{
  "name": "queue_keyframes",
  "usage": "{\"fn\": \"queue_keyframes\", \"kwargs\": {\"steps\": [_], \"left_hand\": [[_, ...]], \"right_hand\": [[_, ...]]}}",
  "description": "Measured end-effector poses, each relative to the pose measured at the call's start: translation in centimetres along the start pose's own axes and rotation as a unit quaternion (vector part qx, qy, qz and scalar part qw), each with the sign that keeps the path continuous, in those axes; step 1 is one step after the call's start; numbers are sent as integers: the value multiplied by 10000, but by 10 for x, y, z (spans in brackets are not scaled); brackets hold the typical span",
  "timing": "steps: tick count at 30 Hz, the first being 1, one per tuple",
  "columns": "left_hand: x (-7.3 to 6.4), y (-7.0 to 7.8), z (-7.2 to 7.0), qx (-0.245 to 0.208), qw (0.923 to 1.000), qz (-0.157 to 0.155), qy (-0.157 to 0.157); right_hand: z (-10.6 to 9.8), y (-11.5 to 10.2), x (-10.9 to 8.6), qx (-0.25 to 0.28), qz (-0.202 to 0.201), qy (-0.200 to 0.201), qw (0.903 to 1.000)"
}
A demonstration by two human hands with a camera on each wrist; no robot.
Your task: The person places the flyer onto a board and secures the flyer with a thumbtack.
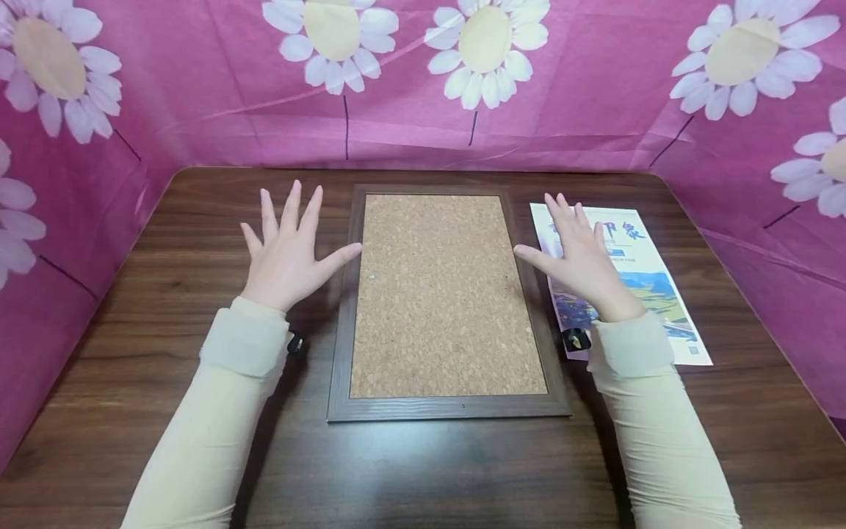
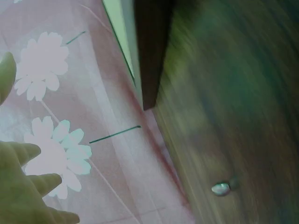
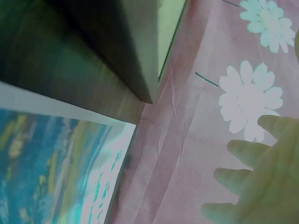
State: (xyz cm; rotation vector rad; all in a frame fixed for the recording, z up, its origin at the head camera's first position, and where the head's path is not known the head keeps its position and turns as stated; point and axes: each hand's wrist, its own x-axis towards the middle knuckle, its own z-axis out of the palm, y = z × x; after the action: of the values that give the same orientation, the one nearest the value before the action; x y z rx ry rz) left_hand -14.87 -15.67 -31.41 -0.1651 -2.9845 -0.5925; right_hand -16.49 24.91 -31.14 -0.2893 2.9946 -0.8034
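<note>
A cork board (image 1: 449,294) in a dark wooden frame (image 1: 449,408) lies in the middle of the table. My left hand (image 1: 284,253) hovers at its left side, fingers spread and straight, the thumb tip overlapping the frame's left edge in the head view. On the other side, my right hand (image 1: 581,257) is spread the same way, its thumb reaching to the frame's right edge. Beneath that hand lies a printed poster (image 1: 651,294) with large characters and a colourful landscape, partly hidden by the hand and sleeve. Both hands hold nothing.
The dark wood-grain table (image 1: 423,470) ends at a pink cloth (image 1: 218,88) with large white flowers, hung around the back and sides. In the left wrist view, a small shiny oval object (image 2: 221,188) rests on the table left of the frame.
</note>
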Motion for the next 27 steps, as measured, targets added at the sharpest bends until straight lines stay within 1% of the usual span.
{"fn": "queue_keyframes", "kwargs": {"steps": [5,8,13,16,20,23,27], "left_hand": [[2,1,-3,-537,9985,-19,-127],[1,0,-3,-805,9966,-56,-183],[0,-2,1,-1369,9898,-198,-353],[0,-5,4,-1613,9857,-234,-434],[-1,-6,8,-1861,9805,-281,-563],[-1,-6,11,-2059,9758,-297,-673],[-1,-6,15,-2301,9693,-286,-822]], "right_hand": [[-10,4,0,568,81,-125,9983],[-16,6,-1,906,222,-230,9954],[-25,9,-4,1202,459,-363,9910],[-30,12,-6,1366,585,-398,9881],[-36,17,-10,1829,566,-328,9810],[-40,21,-13,2178,459,-177,9748],[-45,26,-17,2234,542,65,9732]]}}
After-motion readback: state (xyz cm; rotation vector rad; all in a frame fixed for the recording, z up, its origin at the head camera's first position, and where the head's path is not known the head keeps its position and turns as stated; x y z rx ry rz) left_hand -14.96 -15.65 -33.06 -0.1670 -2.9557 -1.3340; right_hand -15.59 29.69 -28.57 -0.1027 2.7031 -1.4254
